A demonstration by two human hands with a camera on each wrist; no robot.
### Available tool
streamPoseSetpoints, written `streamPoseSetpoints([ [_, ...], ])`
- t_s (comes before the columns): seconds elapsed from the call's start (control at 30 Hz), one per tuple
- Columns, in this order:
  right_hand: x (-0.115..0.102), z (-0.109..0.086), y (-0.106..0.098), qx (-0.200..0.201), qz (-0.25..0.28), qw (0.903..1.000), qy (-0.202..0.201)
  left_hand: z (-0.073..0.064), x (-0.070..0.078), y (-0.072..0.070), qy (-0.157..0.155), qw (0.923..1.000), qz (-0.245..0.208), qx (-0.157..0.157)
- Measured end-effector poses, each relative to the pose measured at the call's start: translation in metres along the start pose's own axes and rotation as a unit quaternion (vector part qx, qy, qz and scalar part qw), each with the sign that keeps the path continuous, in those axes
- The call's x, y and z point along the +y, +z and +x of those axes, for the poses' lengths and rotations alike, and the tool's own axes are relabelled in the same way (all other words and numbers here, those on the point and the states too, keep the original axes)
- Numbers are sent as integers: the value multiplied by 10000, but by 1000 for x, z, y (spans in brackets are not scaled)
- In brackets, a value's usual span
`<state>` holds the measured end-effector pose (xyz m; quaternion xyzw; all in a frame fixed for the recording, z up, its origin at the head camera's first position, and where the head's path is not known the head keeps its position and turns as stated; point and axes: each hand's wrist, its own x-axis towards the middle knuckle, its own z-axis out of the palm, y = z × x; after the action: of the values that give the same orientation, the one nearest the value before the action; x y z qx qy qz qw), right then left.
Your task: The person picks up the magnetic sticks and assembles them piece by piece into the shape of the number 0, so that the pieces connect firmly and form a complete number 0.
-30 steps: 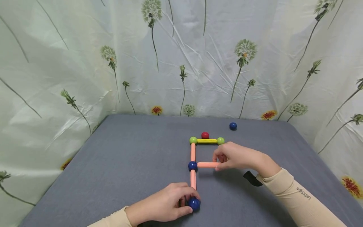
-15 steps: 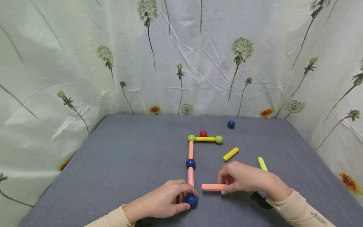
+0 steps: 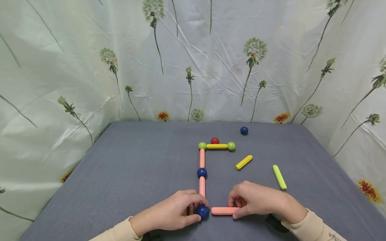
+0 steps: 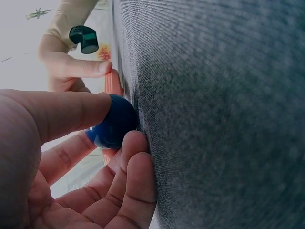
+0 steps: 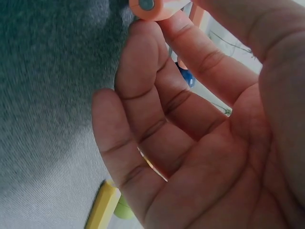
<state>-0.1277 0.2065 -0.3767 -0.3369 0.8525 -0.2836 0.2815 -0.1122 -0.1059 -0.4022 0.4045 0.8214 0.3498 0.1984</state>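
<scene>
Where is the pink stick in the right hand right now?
Low in the head view, right of centre: the right hand pinches the pink stick, whose left end stops just short of the blue ball the left hand holds.

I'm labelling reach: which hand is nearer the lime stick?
Right: the right hand is front-left of the lime stick; the left hand, farther left, pinches a blue ball.

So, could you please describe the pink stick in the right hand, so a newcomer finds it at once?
On the grey table, look at the near part, where the left hand pinches a blue ball. Just right of that ball is the pink stick, pinched by the right hand. Unlike the other two pink sticks, which point away from the person, it runs sideways.
</scene>
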Motion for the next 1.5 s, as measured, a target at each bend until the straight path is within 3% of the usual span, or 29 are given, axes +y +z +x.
streamPoseSetpoints([
  [0.33, 0, 3, 4, 9, -6, 9998, -173, 0, 1, 0, -197, 9998, -72, 14],
  [0.57, -1, 5, 5, 32, 31, 9999, -149, 0, 0, 2, 11, 9999, 74, 75],
  [0.9, 1, 4, 3, 82, 124, 9997, -177, 0, 1, 1, -194, 9997, -148, 54],
  [1.5, 6, 0, -2, 112, 384, 9992, -55, 0, -2, 2, -157, 9998, -116, 30],
])
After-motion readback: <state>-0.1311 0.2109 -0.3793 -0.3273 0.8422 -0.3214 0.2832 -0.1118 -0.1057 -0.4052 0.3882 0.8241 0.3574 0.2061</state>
